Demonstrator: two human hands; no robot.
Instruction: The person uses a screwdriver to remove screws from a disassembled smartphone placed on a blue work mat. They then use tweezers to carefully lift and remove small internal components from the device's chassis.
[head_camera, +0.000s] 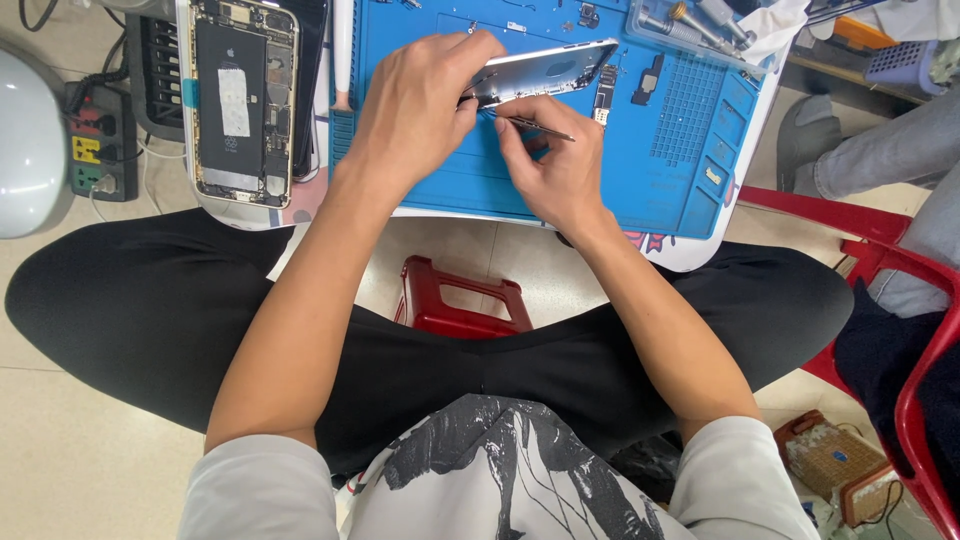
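Here the work sits at the near middle of the blue repair mat, where the left hand curls over a silver phone housing and tips it up on its long edge, fingers wrapped along the upper side and thumb pressing at the lower rim near the left end. The right hand pinches a pair of metal tweezers between thumb and forefinger, fingers drawn close together, with the tips aimed toward the lower edge of the housing just beside the left thumb; whether the tips actually hold a part is too small to tell. By the look of it, the step in hand is fine picking or seating of a small piece along that edge of the housing. The next move would seem to call for a steady left grip so the shell does not rock, and a light, short stroke of the tweezers, since a small black component and a flex piece lie loose on the mat just to the right. Well apart to the left lies an opened phone, its insides showing. A red stool stands below between the knees.
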